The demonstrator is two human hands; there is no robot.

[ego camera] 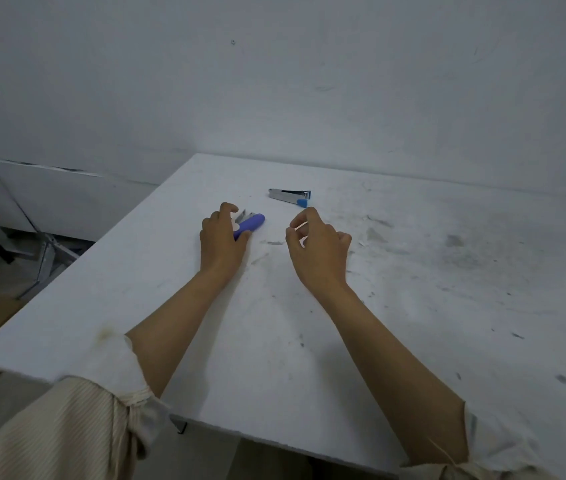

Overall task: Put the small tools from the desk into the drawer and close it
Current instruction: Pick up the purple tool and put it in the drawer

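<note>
Two small tools are seen on the white desk [413, 306], both in its far half and nearer the far left corner than the right edge. A purple-handled tool [252, 223], with a metal end pointing toward the far edge, is laid with its long axis running diagonally from the near left to the far right. The left hand [222, 242] is placed directly on its near end: the fingers are curled over the far side and the thumb is set against the near side of the handle, so the tool is enclosed by a narrow grasp, though it cannot be told whether it is lifted or resting on the surface. A metal nail clipper [290, 196] with a blue tip is positioned beyond both hands, close to the far edge, its long axis roughly parallel to that edge. It is located ahead of and slightly left of the right hand [317, 252], which is the nearer hand to it. The right hand is held above the desk, empty, with fingers loosely curled and thumb and forefinger parted a little; the clipper is near but not touched. A forward reach by the right hand is judged sufficient for it. No drawer is visible in this view, so its state cannot be determined.
</note>
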